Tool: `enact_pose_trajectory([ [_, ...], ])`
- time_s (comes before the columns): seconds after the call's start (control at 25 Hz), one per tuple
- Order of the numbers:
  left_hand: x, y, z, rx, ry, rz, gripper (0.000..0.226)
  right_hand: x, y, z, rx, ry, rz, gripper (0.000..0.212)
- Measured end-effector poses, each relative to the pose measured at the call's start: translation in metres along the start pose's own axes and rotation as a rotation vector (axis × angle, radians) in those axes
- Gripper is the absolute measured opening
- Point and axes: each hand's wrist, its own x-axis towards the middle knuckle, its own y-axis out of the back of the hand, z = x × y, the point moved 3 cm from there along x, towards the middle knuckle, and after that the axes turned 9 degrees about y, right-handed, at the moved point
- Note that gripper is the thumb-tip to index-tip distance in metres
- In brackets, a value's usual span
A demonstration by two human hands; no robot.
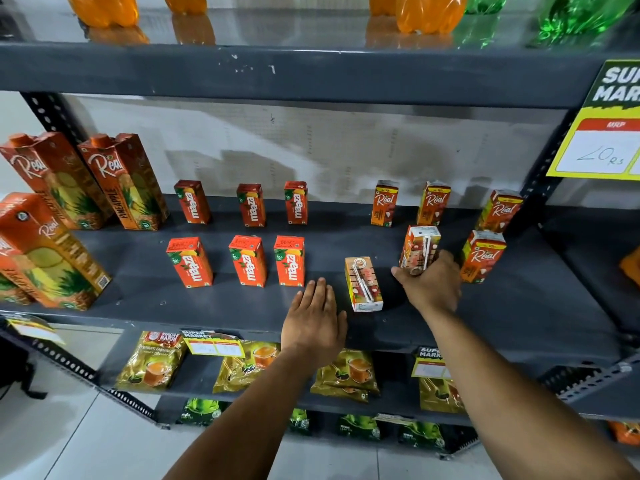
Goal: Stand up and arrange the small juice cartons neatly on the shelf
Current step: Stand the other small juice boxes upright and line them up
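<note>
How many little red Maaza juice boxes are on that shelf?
6 small red-orange Maaza cartons, all upright: back row; front row. None seem hidden.

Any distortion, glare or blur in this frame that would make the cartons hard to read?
Head view: wide-angle bending tilts the tall pineapple cartons outward at left; the top shelf mirrors the bottles; the Maaza cartons read sharply; the carton in the right hand shows its straw side, print unreadable.
</note>
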Motion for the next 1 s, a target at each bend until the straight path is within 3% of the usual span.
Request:
enact_pose_trajectory([
  [0.12, 0.001, -0.001, 0.000, -0.009, 0.006, 0.000, 0.065, -0.012, 0.027, -0.017, 0.322, 0.130, 0.087, 0.071],
  [0.2, 0.003, -0.002, 0.000, -0.003, 0.003, 0.000, 0.065, -0.003, 0.055, -0.038, 0.352, 0.251, 0.161, 0.065],
  [0.28, 0.003, -0.003, 0.001, 0.005, 0.006, -0.014, 0.065, 0.021, 0.071, -0.056, 0.051, 0.363, 0.156, 0.059],
  [0.4, 0.001, -0.001, 0.001, -0.007, 0.009, -0.017, 0.066, 0.053, 0.068, -0.069, -0.517, 0.275, -0.222, 0.069],
  [0.52, -0.001, 0.000, 0.001, -0.020, -0.001, -0.009, 0.066, 0.059, 0.059, -0.073, -0.595, 0.242, -0.547, 0.048],
  [0.72, 0.002, -0.001, 0.001, -0.016, 0.011, -0.012, 0.066, 0.069, 0.059, -0.085, -0.825, 0.366, -0.643, 0.046],
  [0.88, 0.002, -0.002, 0.000, -0.017, 0.016, -0.027, 0.066, 0.068, 0.062, -0.086, -0.936, 0.777, -0.669, 0.028],
  [1.0, 0.003, -0.002, 0.000, -0.012, 0.016, -0.024, 0.066, 0.068, 0.065, -0.081, -1.030, 1.052, -0.662, 0.027],
])
